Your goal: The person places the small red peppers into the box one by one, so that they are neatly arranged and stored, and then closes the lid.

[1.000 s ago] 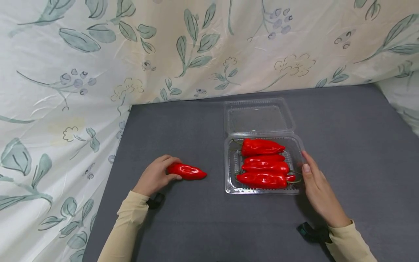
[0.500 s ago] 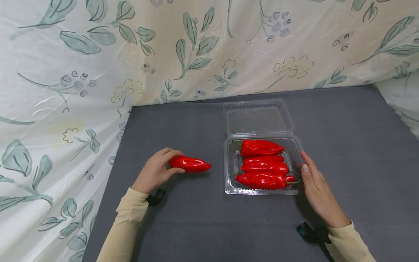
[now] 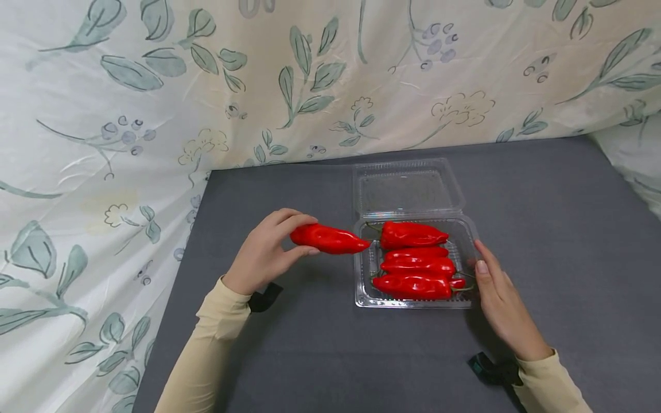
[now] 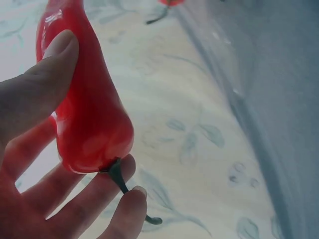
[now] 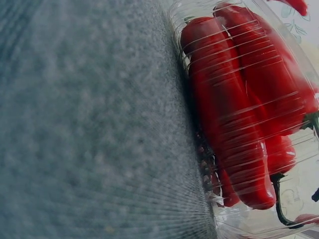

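My left hand (image 3: 271,249) holds a long red pepper (image 3: 330,239) in the air, its pointed tip by the container's left rim. In the left wrist view the thumb (image 4: 52,72) lies along the pepper (image 4: 92,114), with fingers behind it and near its green stem (image 4: 117,175). A clear plastic clamshell container (image 3: 364,299) lies on the table, lid (image 3: 408,186) folded back. Several red peppers (image 3: 413,284) lie crosswise inside. Against the container's right side rests my right hand (image 3: 508,304), fingers fairly straight. The right wrist view shows peppers (image 5: 224,114) through the clear wall, but not that hand's grip.
A dark grey cloth (image 3: 330,367) covers the table. Behind it and on the left hangs a pale leaf-patterned fabric (image 3: 155,103). A dark wrist camera (image 3: 493,367) sits below the right hand.
My left hand has lifted the pepper off the table and carried it right and away from me, toward the container. The right hand and container have stayed in place.
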### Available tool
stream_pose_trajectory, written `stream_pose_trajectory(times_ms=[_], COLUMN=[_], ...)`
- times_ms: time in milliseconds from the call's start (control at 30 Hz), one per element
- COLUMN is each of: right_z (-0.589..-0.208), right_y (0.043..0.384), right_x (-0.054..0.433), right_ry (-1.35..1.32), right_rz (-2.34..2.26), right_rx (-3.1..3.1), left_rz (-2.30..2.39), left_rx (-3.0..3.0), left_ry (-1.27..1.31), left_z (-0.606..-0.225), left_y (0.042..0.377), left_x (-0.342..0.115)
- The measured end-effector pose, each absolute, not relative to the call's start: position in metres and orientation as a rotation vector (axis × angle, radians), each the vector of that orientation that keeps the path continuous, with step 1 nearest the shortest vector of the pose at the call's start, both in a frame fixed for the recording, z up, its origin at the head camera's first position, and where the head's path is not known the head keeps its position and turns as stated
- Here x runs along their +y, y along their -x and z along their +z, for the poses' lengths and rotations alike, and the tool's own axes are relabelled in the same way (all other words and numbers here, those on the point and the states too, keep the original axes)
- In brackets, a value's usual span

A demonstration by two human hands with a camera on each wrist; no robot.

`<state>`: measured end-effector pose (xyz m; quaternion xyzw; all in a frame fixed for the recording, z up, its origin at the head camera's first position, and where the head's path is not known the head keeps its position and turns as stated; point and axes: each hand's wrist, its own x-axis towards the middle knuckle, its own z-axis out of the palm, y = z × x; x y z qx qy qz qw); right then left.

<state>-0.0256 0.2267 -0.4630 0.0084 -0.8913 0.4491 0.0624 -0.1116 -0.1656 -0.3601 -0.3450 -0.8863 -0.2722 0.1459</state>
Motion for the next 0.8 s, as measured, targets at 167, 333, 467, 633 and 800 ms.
stream_pose_trajectory(times_ms=[167, 333, 467, 633, 800], right_z=[-0.463, -0.463, -0.465, -0.465, -0.465], right_y=[0.025, 0.025, 0.024, 0.025, 0.024], right_x=[0.228, 0.227, 0.227, 0.228, 0.227], right_ry=[-0.024, -0.013, -0.009, -0.01, -0.013], right_rz=[1.354, 1.357, 1.351, 1.346, 1.352], right_rx=[-2.69, -2.697, -2.7, -2.691, -2.682], left_rz=[-0.823, -0.844, -0.846, -0.84, -0.791], left_rx=[-2.525, -2.53, -2.512, -2.481, -2.481], left_ry=[1.004, 1.007, 1.042, 1.112, 1.152], left_z=[-0.353, -0.35, -0.347, -0.344, -0.345], left_y=[0.114, 0.116, 0.119, 0.124, 0.125], left_x=[-0.15, -0.133, -0.119, -0.1, -0.079])
